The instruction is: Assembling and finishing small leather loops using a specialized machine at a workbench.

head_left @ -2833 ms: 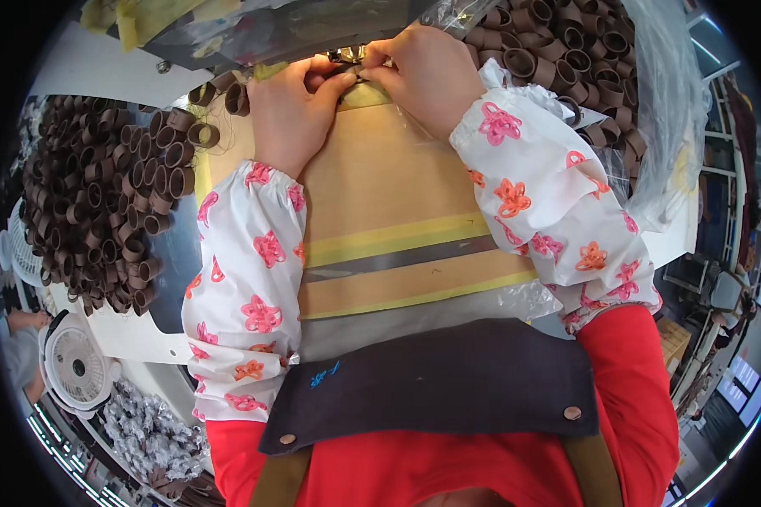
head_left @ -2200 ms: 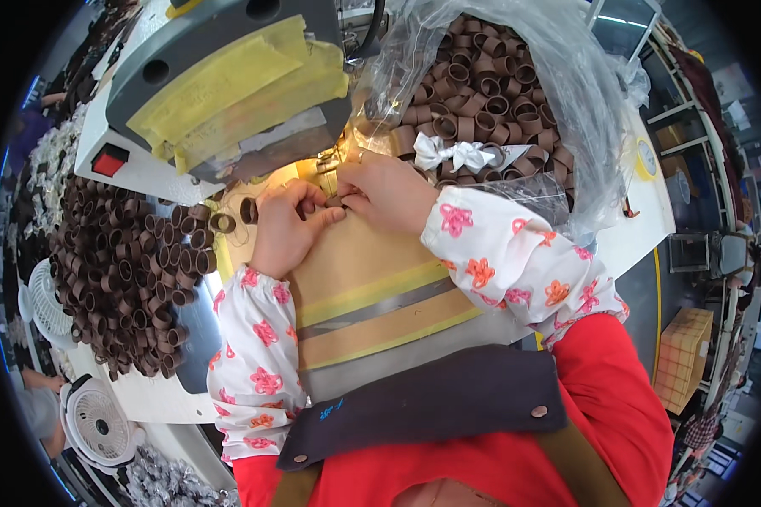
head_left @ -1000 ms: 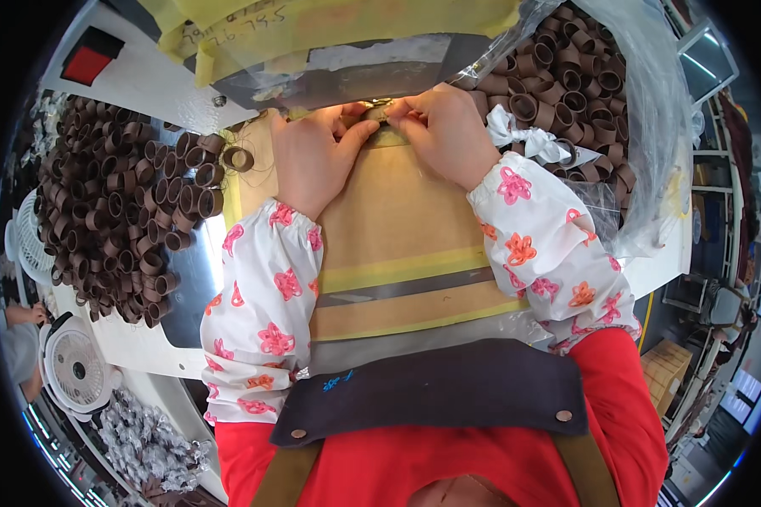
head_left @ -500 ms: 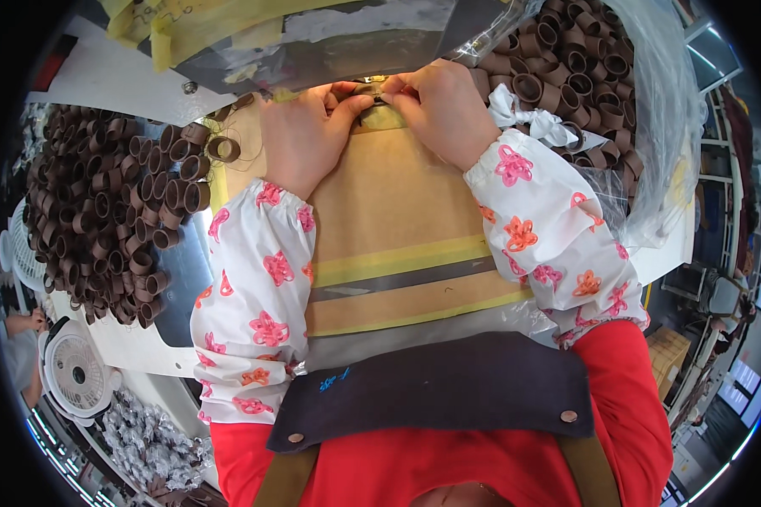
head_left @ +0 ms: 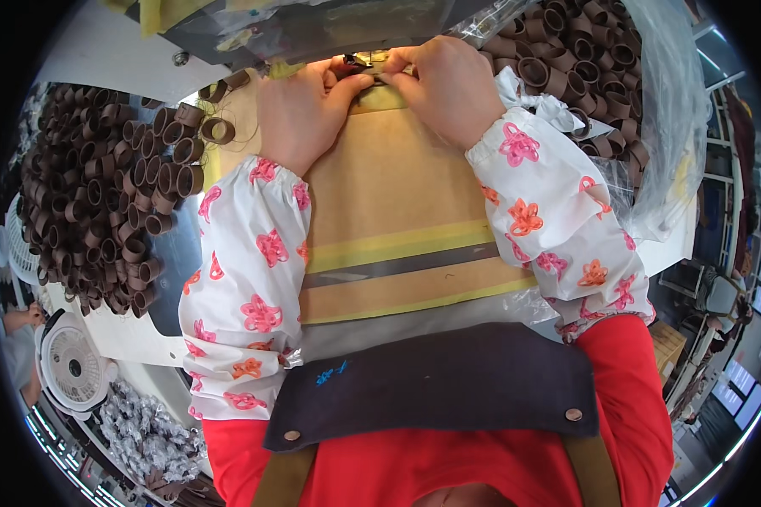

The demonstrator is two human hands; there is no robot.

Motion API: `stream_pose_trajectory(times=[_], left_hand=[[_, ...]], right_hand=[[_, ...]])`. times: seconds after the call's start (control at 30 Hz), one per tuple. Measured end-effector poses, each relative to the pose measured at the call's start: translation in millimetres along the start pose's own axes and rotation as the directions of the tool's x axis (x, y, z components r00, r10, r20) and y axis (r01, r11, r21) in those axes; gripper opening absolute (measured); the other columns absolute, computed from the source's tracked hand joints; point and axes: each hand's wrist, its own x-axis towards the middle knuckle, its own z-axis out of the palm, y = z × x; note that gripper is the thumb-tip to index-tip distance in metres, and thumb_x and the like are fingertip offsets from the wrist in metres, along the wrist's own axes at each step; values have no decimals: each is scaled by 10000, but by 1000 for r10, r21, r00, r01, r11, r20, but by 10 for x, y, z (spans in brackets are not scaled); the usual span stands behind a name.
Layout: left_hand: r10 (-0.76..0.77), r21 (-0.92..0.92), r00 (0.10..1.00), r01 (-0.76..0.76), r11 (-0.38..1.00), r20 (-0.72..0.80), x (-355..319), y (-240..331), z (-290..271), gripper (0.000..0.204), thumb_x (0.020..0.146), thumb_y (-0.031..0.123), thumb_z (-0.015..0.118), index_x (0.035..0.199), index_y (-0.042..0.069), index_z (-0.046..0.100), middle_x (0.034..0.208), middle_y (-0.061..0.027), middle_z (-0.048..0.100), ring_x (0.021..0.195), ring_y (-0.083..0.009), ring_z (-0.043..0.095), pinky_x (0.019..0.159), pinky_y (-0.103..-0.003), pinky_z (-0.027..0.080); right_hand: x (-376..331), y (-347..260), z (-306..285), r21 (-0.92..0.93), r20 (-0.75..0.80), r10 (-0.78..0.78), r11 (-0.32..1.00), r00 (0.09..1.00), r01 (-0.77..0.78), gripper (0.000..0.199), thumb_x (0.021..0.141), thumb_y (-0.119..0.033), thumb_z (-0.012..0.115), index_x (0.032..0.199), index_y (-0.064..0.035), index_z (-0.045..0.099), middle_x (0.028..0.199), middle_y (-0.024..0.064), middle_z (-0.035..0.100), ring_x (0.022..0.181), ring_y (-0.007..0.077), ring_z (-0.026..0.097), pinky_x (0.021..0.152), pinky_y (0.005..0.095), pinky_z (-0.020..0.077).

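Small dark piece [head_left: 378,77]: pinched between both hands, centre of the bench's far side, right under the machine head. Too small and covered to read its shape.

By size: bench [head_left: 139,338] is white, its near left corner showing beyond the left sleeve. Machine head [head_left: 313,24], grey and white, overhangs the far edge, lamp lit underneath. Tan sheet [head_left: 397,182] covers the middle, with yellow tape and a dark strip running across toward the near edge. Heap of brown rings [head_left: 84,198] along the left edge, partly on a shiny plate; second heap [head_left: 583,72] at the far right, clear plastic bag [head_left: 672,169] along its outer side. White knotted cloth [head_left: 534,101] lies against that second heap, just beside the right sleeve.

Left hand [head_left: 300,110]: thumb and finger closed on the piece's left end. Right hand [head_left: 448,89]: same on the right end, thumb and index. Thumb tips close together, not touching. Single ring [head_left: 219,141] lies near the left wrist, with loose dark threads around it.
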Motion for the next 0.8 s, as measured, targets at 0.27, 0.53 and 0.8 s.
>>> stream_pose_trajectory(times=[0.27,0.53,0.8], left_hand=[[2,-27,1000,-2,1000,3,3,7,10,241,750,241,663,850,23,636,468,32,467,428,-26,382,423,-218,306],[38,5,999,-38,999,-6,2,-20,36,241,740,250,672,835,32,633,498,10,507,439,-58,422,432,-241,329],[78,186,995,-64,980,-69,-51,138,-17,282,735,348,642,744,67,613,614,-25,599,572,-187,563,680,-338,324]], right_hand=[[-5,11,-5,-34,15,22,999,1000,-21,115,705,-204,620,749,-107,662,640,90,562,643,260,577,572,366,457],[-7,25,-38,-26,78,31,999,996,-29,120,699,-202,624,757,-102,655,685,79,574,673,258,579,595,376,454],[-21,47,39,-17,2,-58,998,998,58,94,714,-169,594,718,-76,582,691,79,577,652,268,583,600,374,456]])
